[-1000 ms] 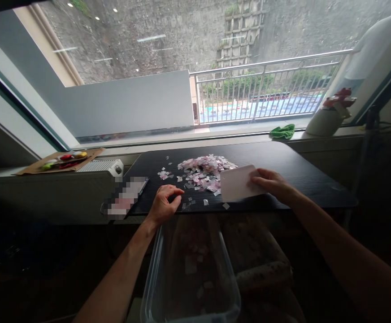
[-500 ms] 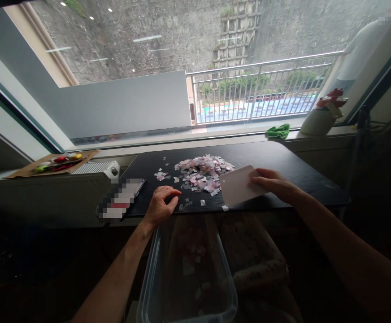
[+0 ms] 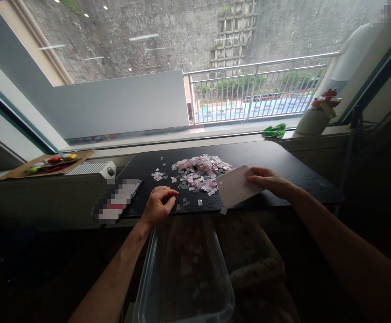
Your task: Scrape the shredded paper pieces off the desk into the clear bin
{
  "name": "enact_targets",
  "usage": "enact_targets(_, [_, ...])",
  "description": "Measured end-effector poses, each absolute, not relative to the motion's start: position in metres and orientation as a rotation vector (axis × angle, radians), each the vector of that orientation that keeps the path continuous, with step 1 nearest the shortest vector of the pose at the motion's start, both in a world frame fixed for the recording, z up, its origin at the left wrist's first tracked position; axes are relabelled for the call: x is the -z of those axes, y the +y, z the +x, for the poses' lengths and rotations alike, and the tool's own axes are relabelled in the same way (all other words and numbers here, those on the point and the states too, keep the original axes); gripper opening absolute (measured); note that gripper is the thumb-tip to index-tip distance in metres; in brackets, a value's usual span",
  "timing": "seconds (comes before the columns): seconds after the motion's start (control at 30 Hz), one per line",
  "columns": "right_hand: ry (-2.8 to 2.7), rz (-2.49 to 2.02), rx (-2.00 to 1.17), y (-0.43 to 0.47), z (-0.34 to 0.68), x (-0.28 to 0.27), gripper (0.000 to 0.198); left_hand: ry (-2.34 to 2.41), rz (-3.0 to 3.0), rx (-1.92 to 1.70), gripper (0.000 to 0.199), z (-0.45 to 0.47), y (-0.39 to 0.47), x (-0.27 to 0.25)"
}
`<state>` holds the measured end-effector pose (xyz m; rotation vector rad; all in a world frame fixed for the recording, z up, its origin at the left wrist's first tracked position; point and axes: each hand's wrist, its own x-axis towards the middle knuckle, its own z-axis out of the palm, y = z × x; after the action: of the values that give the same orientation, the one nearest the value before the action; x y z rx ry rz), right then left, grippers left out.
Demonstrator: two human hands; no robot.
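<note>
My right hand (image 3: pixel 268 180) grips a thin pale plastic card (image 3: pixel 234 186) with a small hole near one corner, tilted at the right side of the paper pile. That pile (image 3: pixel 204 168) is made of many small pinkish-white squares on the black table (image 3: pixel 276 161). A single scrap (image 3: pixel 223 210) sits at the table's front edge, just under the card's lower corner. My left hand (image 3: pixel 158 204) is over the front edge, fingers curved, thumb and index finger apart with nothing between them. Below the edge stands a clear plastic bin (image 3: pixel 227 280) with similar scraps inside.
A phone-like device (image 3: pixel 119 200), its screen blurred out, lies at the table's left edge. Beyond the table are a radiator (image 3: pixel 93 169), brown paper with colourful items (image 3: pixel 56 161), a green cloth (image 3: pixel 274 131) and a whitish container (image 3: pixel 313 120) by the window. A dark box (image 3: pixel 254 258) stands beside the bin.
The view has shifted slightly. The scrap under the card has slid a little toward me, over the table's edge. Both hands hold nearly the same poses.
</note>
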<state>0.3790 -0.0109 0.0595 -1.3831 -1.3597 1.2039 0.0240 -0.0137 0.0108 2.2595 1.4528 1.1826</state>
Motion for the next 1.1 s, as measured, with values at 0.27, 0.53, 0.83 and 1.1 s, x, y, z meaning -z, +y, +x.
enact_targets(0.27, [-1.48, -1.28, -1.007, -0.015, 0.373, -0.072, 0.022, 1.46, 2.265, -1.188, 0.016, 0.024, -0.014, -0.011])
enact_targets(0.53, [-1.65, -1.137, -0.971, -0.001, 0.321, -0.066, 0.015, 1.46, 2.266, -1.173, 0.018, 0.026, -0.015, -0.012])
enact_targets(0.83, [-1.611, -1.377, -0.933, -0.016, 0.398, -0.078, 0.022, 1.453, 2.251, -1.183, 0.016, 0.026, -0.014, -0.01])
enact_targets(1.1, [-1.39, -1.455, -1.107, -0.003, 0.39, -0.061, 0.014, 1.459, 2.256, -1.171, 0.017, 0.022, -0.012, -0.009])
